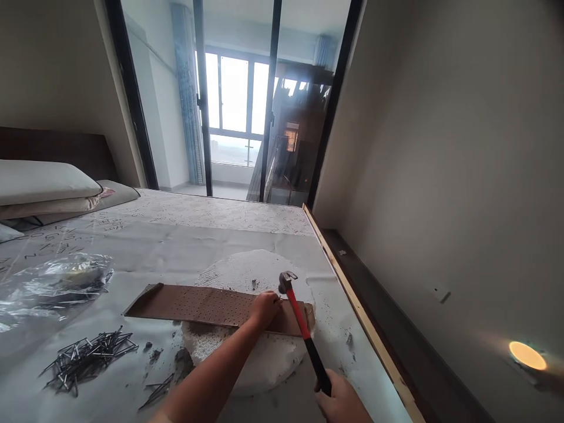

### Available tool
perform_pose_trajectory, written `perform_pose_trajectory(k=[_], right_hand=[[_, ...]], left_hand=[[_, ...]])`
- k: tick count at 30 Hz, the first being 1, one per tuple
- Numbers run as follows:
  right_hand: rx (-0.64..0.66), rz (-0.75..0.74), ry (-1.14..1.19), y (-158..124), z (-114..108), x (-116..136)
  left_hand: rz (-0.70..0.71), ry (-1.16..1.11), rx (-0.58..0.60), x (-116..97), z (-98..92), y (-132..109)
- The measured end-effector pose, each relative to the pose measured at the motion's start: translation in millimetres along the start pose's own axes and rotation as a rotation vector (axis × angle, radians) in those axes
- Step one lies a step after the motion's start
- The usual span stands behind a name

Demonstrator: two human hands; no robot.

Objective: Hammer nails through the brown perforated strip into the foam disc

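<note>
My left hand rests on a brown strip dotted with rows of small holes. Its fingers are pinched on what looks like a nail, mostly hidden by the fingertips. Beneath the strip lies a round white foam slab with a rough, crumbled surface. My right hand is wrapped round the black end of a claw hammer with a red and black handle. The hammer's metal head is raised just right of my left fingertips. A heap of nails lies to the left, with a few loose nails nearer my left forearm.
A clear plastic bag with dark contents lies at the left, before stacked pillows. Grey sheeting covers the bed-like surface. A wooden edge runs along its right side, near the wall. Dark crumbs are scattered around the foam.
</note>
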State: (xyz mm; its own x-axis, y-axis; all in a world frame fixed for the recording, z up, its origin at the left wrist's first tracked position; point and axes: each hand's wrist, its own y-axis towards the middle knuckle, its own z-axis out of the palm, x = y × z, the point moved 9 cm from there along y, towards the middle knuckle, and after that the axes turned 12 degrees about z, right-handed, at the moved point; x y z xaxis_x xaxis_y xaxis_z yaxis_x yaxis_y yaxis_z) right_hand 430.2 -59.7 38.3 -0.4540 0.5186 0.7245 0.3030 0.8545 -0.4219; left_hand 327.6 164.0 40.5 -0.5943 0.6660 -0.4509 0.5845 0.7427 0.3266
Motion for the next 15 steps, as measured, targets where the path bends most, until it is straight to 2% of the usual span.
perform_pose_trajectory(k=[3, 6, 8, 12, 15], right_hand=[[0.032, 0.057, 0.026, 1.5, 1.2, -2.6], [0.021, 0.104, 0.056, 0.3, -7.6, -3.1], [0.022, 0.090, 0.066, 0.0, -11.9, 0.5], [0.109, 0.110, 0.018, 2.0, -1.7, 2.6], [0.085, 0.091, 0.008, -2.3, -0.7, 6.7]], left_hand=[[-0.018, -0.028, 0.007, 0.0, -2.5, -1.7], [-0.014, -0.108, -0.029, 0.0, -7.0, -2.9], [-0.001, -0.209, -0.089, 1.7, -12.0, -3.3], [-0.058, -0.459, -0.278, 15.9, -26.2, -6.5], [-0.114, -0.621, -0.391, 23.8, -31.6, -9.0]])
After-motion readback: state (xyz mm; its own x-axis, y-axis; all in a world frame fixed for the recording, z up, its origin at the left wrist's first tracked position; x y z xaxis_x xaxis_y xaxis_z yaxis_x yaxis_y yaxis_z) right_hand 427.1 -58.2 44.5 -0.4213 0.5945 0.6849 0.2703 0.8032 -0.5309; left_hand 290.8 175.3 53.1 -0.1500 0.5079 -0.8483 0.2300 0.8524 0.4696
